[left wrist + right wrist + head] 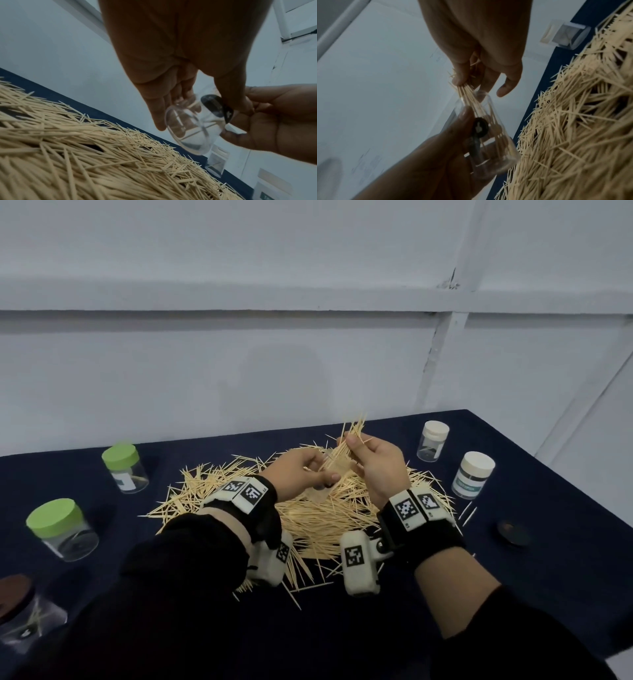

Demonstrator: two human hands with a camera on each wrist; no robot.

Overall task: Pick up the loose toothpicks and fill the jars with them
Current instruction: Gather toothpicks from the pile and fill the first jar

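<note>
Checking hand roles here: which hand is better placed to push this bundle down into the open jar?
The right hand: it pinches the toothpick bundle, whose tips already enter the clear jar. The left hand grips that jar.

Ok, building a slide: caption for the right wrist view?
Right hand feeds a toothpick bundle into the clear jar held by the left hand.

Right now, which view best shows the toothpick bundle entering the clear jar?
Right wrist: the toothpick bundle visibly slides into the clear jar. Head view shows them partly behind hands; left wrist shows only the jar's base.
</note>
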